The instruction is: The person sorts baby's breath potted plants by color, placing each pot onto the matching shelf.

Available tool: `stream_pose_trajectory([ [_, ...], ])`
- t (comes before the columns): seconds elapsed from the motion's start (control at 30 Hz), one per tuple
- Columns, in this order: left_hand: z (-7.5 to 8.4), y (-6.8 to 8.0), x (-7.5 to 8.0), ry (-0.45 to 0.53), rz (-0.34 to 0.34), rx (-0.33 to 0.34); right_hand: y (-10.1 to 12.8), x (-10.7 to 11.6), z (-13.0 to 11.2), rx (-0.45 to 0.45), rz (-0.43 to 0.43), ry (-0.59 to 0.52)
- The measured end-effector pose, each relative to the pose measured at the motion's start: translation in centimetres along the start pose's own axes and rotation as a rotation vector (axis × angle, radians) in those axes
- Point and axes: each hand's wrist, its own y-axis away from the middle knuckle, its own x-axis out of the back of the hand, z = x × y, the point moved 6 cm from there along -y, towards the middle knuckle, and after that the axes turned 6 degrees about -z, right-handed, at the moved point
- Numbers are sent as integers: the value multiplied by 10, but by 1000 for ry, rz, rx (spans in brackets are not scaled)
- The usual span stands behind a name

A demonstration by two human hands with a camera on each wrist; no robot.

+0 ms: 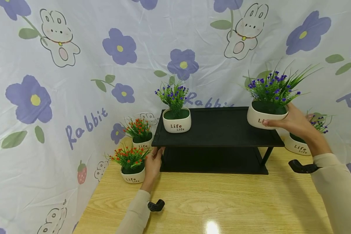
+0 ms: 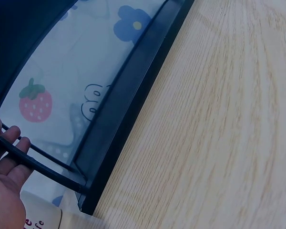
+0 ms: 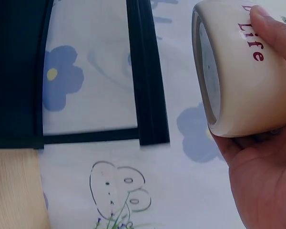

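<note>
My right hand (image 1: pixel 298 125) grips a potted plant (image 1: pixel 260 117) with purple flowers and long grass blades, its thumb across the front of the white "Life" pot. The right wrist view shows the bottom of that pot (image 3: pixel 248 71) tilted toward the camera, away from the rack. In the head view it overlaps the right end of the black two-tier rack (image 1: pixel 219 128). Low at the rack's left side, my left hand (image 1: pixel 153 165) holds a leg (image 2: pixel 47 171), fingers curled round it. Another purple-flowered pot (image 1: pixel 176 122) stands on the left of the top tier.
Two pots with orange-red flowers, a front one (image 1: pixel 133 175) and a rear one (image 1: pixel 142 139), stand left of the rack. Behind my right wrist is another purple-flowered pot (image 1: pixel 298 146). A printed cloth (image 1: pixel 152 29) hangs behind the wooden table (image 1: pixel 222 201).
</note>
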Motion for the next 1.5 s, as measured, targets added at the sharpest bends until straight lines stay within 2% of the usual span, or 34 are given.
stream_pose_trajectory([
  [0.23, 2, 2, 0, 17, 5, -4, -11, -13, -12, 2, -15, 10],
  [0.4, 3, 3, 0, 34, 0, -10, -19, -25, -25, 86, -19, -57],
  [0.73, 2, 1, -3, 68, -7, -6, -30, -44, -51, 172, -23, -114],
  [0.97, 4, 1, -1, 24, 23, -16, -40, -56, -58, 112, -58, -87],
  [1.33, 3, 2, 0, -3, 45, -7, -54, -75, -75, 162, -91, -120],
  [1.5, 5, 3, 0, -4, 54, -6, -63, -85, -80, 153, -111, -129],
])
